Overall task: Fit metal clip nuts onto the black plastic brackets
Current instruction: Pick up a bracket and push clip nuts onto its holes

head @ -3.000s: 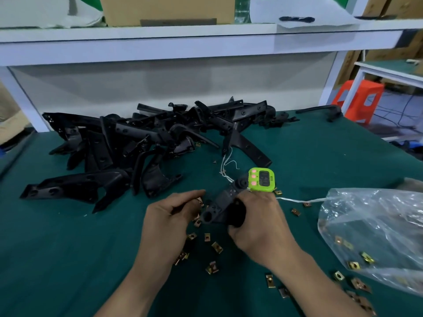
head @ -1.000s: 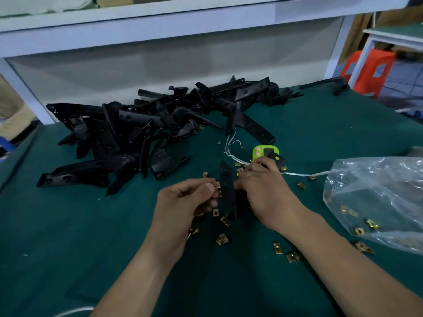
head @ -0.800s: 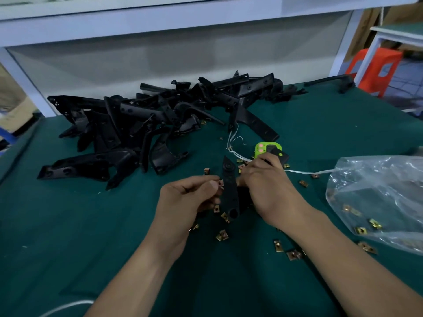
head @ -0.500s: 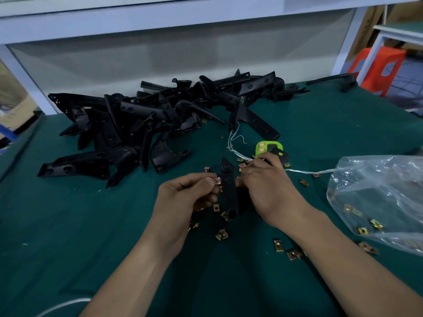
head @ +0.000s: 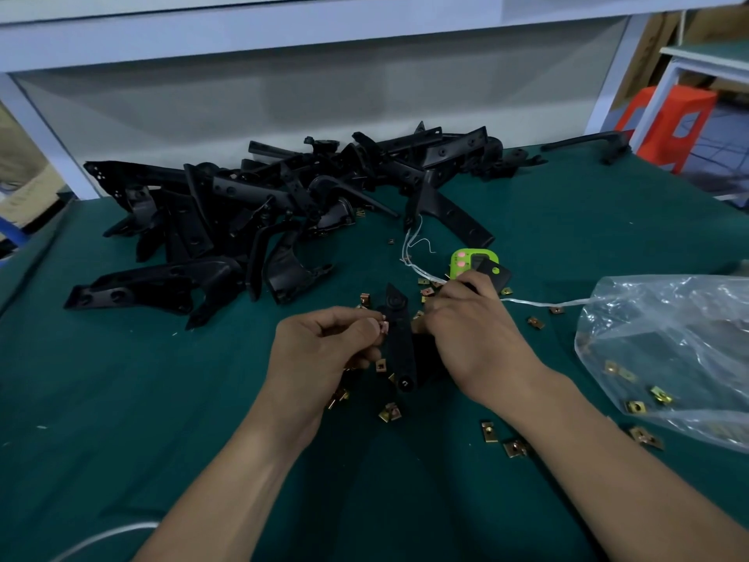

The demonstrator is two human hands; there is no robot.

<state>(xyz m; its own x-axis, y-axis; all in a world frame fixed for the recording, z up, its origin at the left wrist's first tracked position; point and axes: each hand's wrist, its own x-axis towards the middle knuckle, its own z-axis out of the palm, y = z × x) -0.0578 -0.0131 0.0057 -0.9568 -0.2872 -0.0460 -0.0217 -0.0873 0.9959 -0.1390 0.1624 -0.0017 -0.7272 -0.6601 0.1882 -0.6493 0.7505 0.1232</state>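
On a green-covered workbench (head: 121, 399), the left hand (head: 324, 350) pinches a clip nut (head: 384, 326) between thumb and forefinger, against the edge of a black plastic bracket (head: 399, 342). The right hand (head: 478, 342) grips this bracket with curled fingers. Loose clip nuts (head: 390, 412) lie scattered around, and more sit in a clear plastic bag (head: 668, 338) at the right. A pile of brackets (head: 263, 204) lies behind, beneath a white shelf (head: 283, 34). An orange stool (head: 668, 123) stands beyond the bench.

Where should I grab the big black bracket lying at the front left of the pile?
Grab the big black bracket by its long left arm, reaching from above on the near side. That end probably lifts easiest: it lies flat and clear on the table, while the other end sits beside the pile.
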